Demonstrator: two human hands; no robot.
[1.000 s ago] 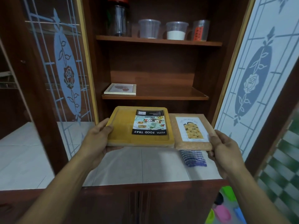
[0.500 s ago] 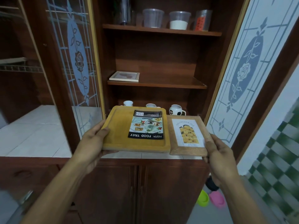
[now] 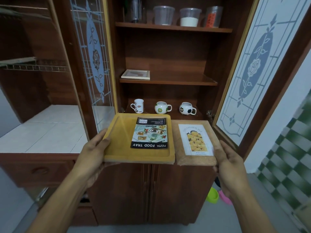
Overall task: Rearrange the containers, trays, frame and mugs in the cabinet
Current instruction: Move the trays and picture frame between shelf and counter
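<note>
My left hand point(image 3: 94, 153) grips the left edge of a yellow wooden food tray point(image 3: 117, 140) with a printed label. My right hand point(image 3: 227, 163) grips the right edge of a smaller brown tray point(image 3: 178, 148) bearing a food picture. Both trays are level, side by side, in front of the open cabinet. A white picture frame point(image 3: 135, 74) lies flat on the middle shelf's left. Three mugs stand on the lowest shelf: a tall white mug point(image 3: 138, 106), a round green-patterned mug point(image 3: 161, 107) and a football mug point(image 3: 187, 108). Several plastic containers point(image 3: 190, 17) line the top shelf.
Two glass doors with rose patterns, the left door point(image 3: 94, 54) and the right door point(image 3: 255, 64), stand open. A tiled counter point(image 3: 43, 130) lies to the left. Closed lower cabinet doors point(image 3: 151, 190) are below the trays. Coloured bowls point(image 3: 217, 196) sit on the floor at the right.
The view has pulled back and dropped, so the three mugs on the lowest shelf now show fully. Both hands keep holding the trays, now lower against the cabinet.
</note>
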